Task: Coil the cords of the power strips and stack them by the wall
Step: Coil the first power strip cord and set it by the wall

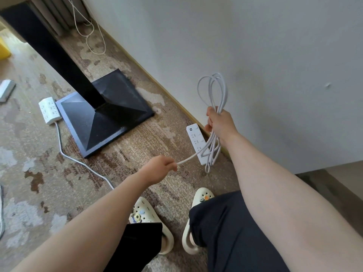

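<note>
The right hand has its fingers curled tight round a bundle of white cord loops, which stand above the fist and hang below it. The left hand pinches 1 straight run of the same cord at its fingertips. A white power strip hangs between the 2 hands, near the wall. A 2nd power strip lies on the carpet, touching a black table base.

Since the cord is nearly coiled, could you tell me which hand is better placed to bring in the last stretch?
Probably the left hand: it already pinches the free stretch of cord, while the right hand grips the coil.
</note>
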